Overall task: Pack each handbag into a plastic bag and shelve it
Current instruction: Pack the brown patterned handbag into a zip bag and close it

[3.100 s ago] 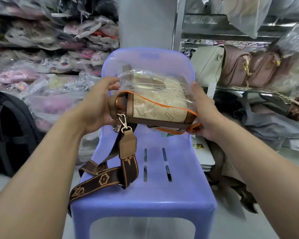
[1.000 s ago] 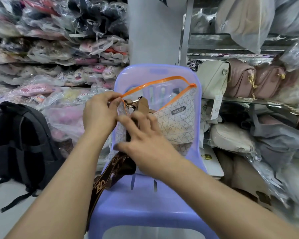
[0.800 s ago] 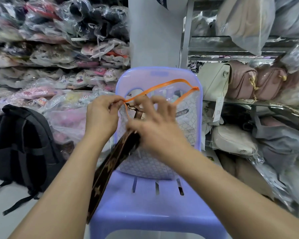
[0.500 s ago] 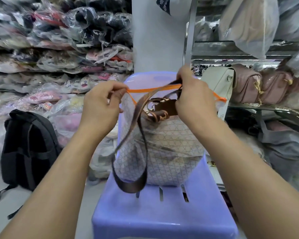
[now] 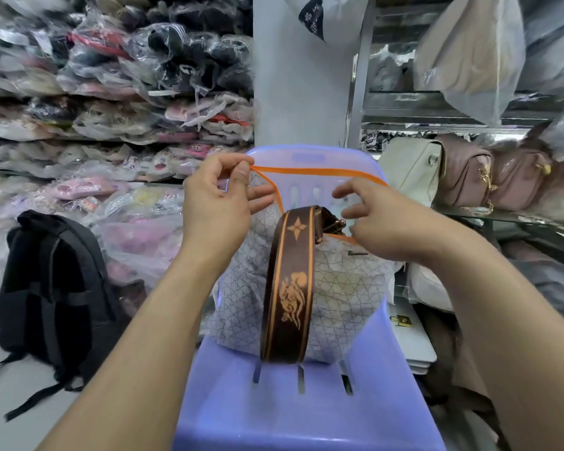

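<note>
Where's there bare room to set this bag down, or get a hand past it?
Free: the chair seat's front, between the bag and the seat edge; the floor in front of the backpack. A hand fits into the bag's open mouth, between left hand and right hand. Crowded: the handbags right, stacked packs left.

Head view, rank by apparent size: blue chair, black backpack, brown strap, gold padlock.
1. blue chair (nearest the camera, so its lead is partly perspective)
2. black backpack
3. brown strap
4. gold padlock
</note>
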`<state>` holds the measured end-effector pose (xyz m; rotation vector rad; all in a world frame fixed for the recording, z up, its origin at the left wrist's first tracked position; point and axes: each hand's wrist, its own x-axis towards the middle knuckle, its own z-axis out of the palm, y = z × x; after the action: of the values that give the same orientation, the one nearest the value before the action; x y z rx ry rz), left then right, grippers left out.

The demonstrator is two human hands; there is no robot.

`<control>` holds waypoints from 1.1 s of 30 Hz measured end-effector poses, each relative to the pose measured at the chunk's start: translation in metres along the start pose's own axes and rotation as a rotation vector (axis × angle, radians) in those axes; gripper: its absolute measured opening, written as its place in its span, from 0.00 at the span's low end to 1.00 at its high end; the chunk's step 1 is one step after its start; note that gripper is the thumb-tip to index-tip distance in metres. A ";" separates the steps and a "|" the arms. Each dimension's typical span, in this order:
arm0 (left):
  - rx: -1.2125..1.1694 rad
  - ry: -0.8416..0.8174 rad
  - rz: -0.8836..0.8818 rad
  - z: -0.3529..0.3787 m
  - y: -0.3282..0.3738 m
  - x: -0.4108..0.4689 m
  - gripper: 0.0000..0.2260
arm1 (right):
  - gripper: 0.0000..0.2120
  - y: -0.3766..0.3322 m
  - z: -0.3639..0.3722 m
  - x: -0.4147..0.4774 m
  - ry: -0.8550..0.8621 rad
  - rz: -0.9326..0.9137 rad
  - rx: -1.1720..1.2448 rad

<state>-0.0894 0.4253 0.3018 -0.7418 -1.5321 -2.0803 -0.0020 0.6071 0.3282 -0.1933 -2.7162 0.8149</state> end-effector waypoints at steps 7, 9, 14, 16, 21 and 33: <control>-0.065 0.033 -0.020 0.009 -0.003 0.000 0.08 | 0.37 -0.030 0.003 -0.033 -0.194 -0.353 -0.282; -0.072 0.035 -0.027 0.011 -0.003 -0.001 0.08 | 0.35 -0.027 0.016 -0.028 -0.223 -0.341 -0.466; -0.044 -0.019 -0.034 0.006 -0.001 0.000 0.06 | 0.10 -0.008 0.031 0.005 0.169 -0.467 -0.329; -0.014 -0.037 -0.024 0.002 0.000 0.002 0.06 | 0.07 -0.003 0.031 0.014 0.296 -0.462 -0.184; 0.065 -0.073 0.030 -0.001 0.000 0.002 0.07 | 0.12 -0.005 0.037 0.024 0.461 -0.244 0.285; 0.608 -0.177 0.333 -0.007 -0.004 0.000 0.21 | 0.07 -0.008 0.027 0.023 0.479 -0.002 0.159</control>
<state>-0.0927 0.4193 0.2972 -0.8768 -1.8519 -1.2368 -0.0323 0.5913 0.3166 -0.3069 -2.1962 0.8522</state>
